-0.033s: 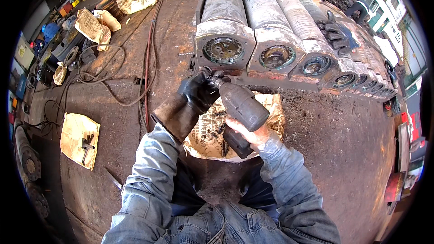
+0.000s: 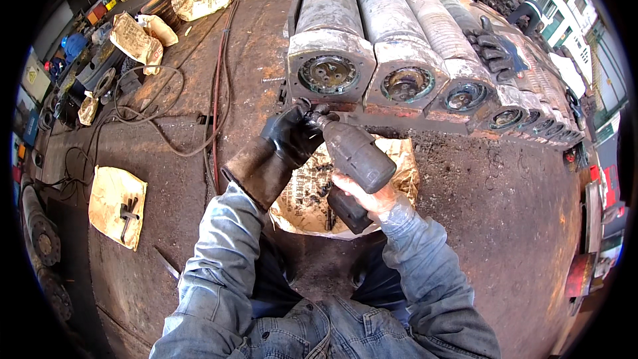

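My left hand (image 2: 289, 136), in a black work glove, is closed around the nose of a dark power wrench (image 2: 359, 153). The nose is pressed against the lower left corner of the nearest roller end plate (image 2: 329, 73). My bare right hand (image 2: 362, 193) grips the wrench's handle from below. The roller is the leftmost of a row of long grey cylinders (image 2: 399, 13), each with a round hub in its end. A sheet of brown printed paper (image 2: 302, 196) lies on the rusty floor under the wrench.
A pair of dark gloves (image 2: 495, 50) lies on top of the rollers at the right. Cables (image 2: 216, 93) run along the steel floor at the left. A brown paper (image 2: 116, 206) with a hand tool (image 2: 126, 213) lies at the left, and crumpled paper (image 2: 199, 0) farther back.
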Demonstrator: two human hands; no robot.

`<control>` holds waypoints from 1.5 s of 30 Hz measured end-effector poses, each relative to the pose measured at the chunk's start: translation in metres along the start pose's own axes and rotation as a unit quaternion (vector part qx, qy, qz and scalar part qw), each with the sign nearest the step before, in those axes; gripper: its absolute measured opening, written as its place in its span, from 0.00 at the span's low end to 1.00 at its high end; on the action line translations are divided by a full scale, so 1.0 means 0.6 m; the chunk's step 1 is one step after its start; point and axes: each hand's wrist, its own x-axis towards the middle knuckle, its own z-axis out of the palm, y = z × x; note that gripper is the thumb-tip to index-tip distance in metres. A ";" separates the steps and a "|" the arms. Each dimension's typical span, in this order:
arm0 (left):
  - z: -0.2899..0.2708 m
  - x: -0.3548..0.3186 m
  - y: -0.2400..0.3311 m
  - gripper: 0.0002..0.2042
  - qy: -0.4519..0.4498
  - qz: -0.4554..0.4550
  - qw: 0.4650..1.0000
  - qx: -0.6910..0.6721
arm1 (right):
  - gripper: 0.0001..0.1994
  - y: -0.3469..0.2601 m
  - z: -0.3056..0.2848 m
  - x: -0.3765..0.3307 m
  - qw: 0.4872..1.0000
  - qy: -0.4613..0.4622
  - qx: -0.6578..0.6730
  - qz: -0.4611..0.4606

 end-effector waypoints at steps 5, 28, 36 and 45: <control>0.014 0.003 0.016 0.08 0.129 0.067 0.914 0.378 | 0.24 0.012 0.007 0.006 0.998 0.055 0.012 0.012; -0.070 -0.010 0.045 0.27 0.082 0.031 0.918 0.387 | 0.16 0.015 0.080 0.119 0.898 0.197 0.361 0.157; -0.076 -0.026 0.050 0.26 0.113 0.032 0.919 0.376 | 0.21 0.011 0.062 0.114 0.904 0.168 0.390 0.043; -0.075 -0.039 0.053 0.27 0.122 0.010 0.932 0.342 | 0.24 0.076 0.093 0.123 0.912 0.227 0.339 0.046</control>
